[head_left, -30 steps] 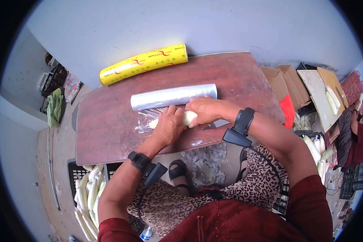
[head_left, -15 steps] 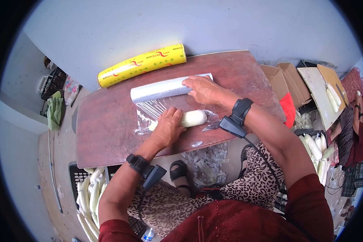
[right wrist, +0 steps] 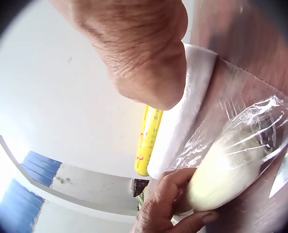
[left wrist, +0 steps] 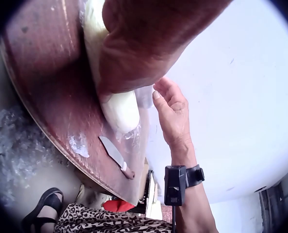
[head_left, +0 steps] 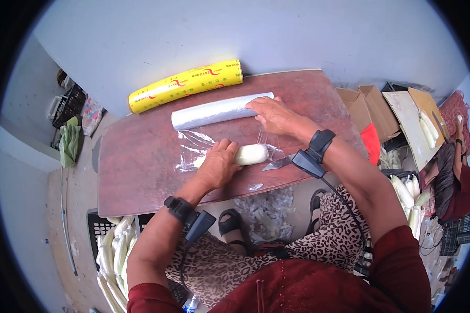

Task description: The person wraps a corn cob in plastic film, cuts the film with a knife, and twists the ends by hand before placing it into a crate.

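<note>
My left hand [head_left: 219, 164] grips a long, pale whitish-green vegetable [head_left: 253, 155] that lies across the table [head_left: 136, 167]; the right wrist view shows the thumb and fingers on either side of it. Under and around the vegetable spreads clear cling film [head_left: 192, 142], running back to the cling film roll [head_left: 209, 113]. At that roll's right end is my right hand [head_left: 278, 116], its fingertips on the film with the fingers only slightly bent. A knife [left wrist: 113, 151] lies near the front edge, just right of the vegetable.
Along the wall side lies a yellow printed roll [head_left: 185, 86]. A film scrap [head_left: 255, 187] sits at the front edge. Below left, a black crate [head_left: 100, 224] holds several pale vegetables. Cardboard boxes [head_left: 371, 109] stand to the right, and film scraps [head_left: 269, 208] litter the floor.
My right hand has left the vegetable and gone to the roll's right end. The roll has shifted back, with more film between it and the vegetable. My left hand has stayed in place.
</note>
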